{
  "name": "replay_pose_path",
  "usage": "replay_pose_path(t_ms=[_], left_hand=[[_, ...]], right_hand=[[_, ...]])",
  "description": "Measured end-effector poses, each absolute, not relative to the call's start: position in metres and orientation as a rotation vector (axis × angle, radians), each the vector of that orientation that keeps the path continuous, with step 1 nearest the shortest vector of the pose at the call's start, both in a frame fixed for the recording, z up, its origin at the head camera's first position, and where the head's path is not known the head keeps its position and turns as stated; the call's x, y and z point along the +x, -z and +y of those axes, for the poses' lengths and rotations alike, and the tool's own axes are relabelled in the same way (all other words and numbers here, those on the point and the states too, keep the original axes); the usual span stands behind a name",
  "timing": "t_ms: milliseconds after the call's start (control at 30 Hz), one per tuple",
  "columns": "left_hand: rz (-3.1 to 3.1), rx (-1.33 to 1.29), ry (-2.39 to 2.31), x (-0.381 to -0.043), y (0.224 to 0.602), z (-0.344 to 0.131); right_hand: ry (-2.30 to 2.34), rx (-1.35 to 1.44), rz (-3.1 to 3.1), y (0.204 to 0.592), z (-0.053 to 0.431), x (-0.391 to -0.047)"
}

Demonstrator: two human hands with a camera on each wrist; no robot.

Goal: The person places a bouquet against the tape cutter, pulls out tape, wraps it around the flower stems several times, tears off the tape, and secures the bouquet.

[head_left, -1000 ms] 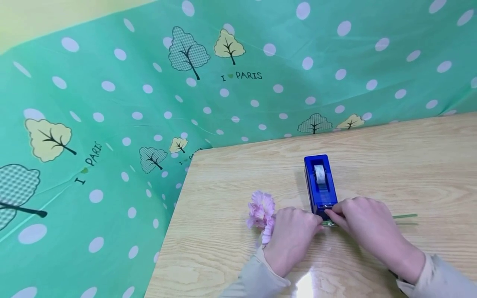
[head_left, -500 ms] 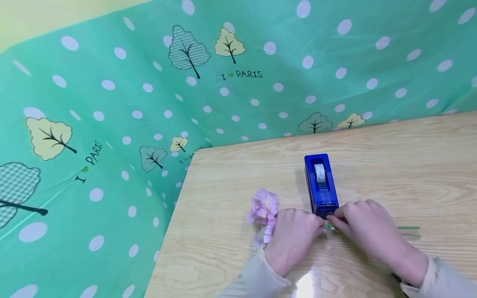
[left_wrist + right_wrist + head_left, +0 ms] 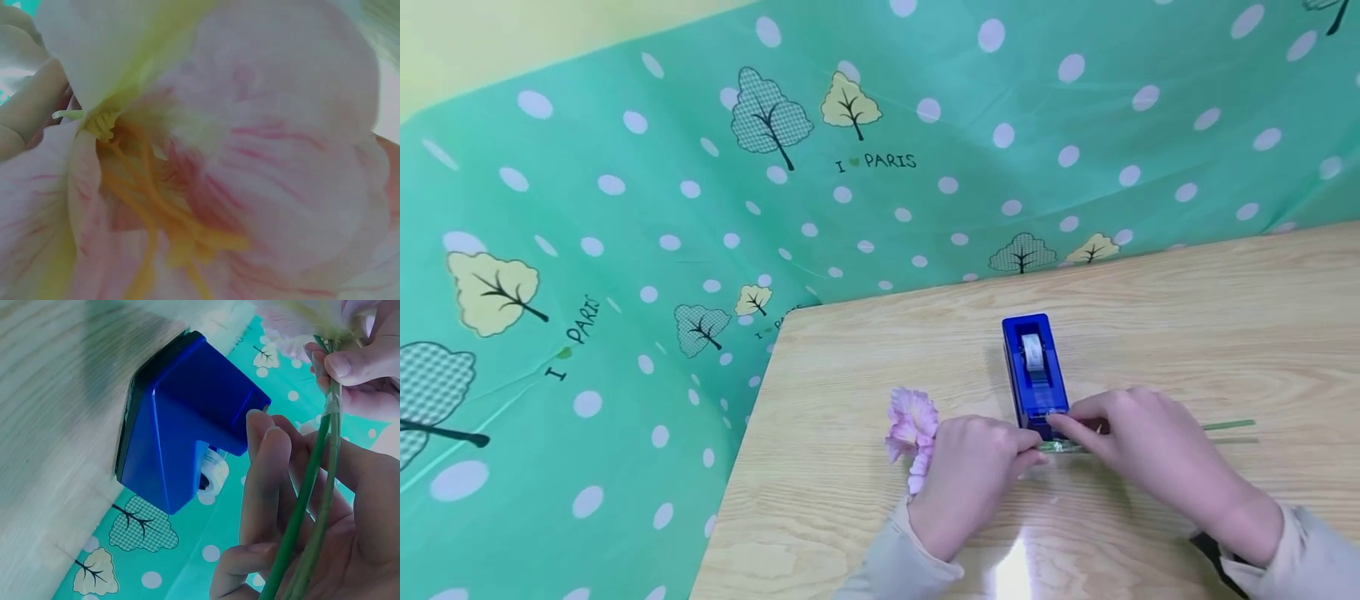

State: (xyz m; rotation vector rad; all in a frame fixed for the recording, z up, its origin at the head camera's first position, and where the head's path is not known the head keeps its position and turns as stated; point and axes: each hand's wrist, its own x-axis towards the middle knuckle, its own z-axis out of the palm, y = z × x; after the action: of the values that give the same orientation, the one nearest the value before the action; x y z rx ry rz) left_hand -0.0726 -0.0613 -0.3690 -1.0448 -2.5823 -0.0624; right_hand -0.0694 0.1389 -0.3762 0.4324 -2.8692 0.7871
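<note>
My left hand (image 3: 970,467) pinches the stems of pink artificial flowers (image 3: 912,421) just below the blooms. Petals and orange stamens (image 3: 169,219) fill most of the left wrist view. Two green stems (image 3: 300,515) run together to the right, crossing in front of my right palm. Clear tape (image 3: 332,403) wraps them near my left thumb. A blue tape dispenser (image 3: 1043,396) stands directly behind the stems, its tape roll (image 3: 1033,352) visible. My right hand (image 3: 1150,450) has thumb and forefinger together at the dispenser's toothed front edge, pinching the tape there; its end is mostly hidden.
The wood-grain table (image 3: 842,358) reaches back to a green dotted cloth (image 3: 700,208) printed with trees. That cloth hangs behind the table and along its left side. A bright reflection lies on the tabletop in front of the hands.
My right fingertips have shifted from beside the taped stems back to the dispenser's front edge. My left hand and the flowers have moved slightly left in the view, as the whole view shifts.
</note>
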Motion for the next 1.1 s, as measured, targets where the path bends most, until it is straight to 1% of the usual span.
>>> replay_pose_path(t_ms=[433,700,800,1000,1100], left_hand=[[-2.562,-1.029,0.109,-0.075,0.367,-0.065],[-2.585,-1.052,0.186,-0.077,0.366,-0.064],[-2.593,-1.058,0.195,-0.077,0.367,-0.063],[-2.605,-1.044,0.197,-0.079,0.368,-0.065],[-2.602,-1.039,0.197,-0.079,0.367,-0.067]], right_hand=[[-0.732,0.357,-2.894,0.368,0.138,-0.067],[-0.705,0.339,-2.811,0.364,0.151,-0.066],[-0.692,0.431,-2.665,0.361,0.155,-0.064],[-0.71,0.796,-2.498,0.362,0.149,-0.06],[-0.708,0.853,-2.521,0.364,0.145,-0.06]])
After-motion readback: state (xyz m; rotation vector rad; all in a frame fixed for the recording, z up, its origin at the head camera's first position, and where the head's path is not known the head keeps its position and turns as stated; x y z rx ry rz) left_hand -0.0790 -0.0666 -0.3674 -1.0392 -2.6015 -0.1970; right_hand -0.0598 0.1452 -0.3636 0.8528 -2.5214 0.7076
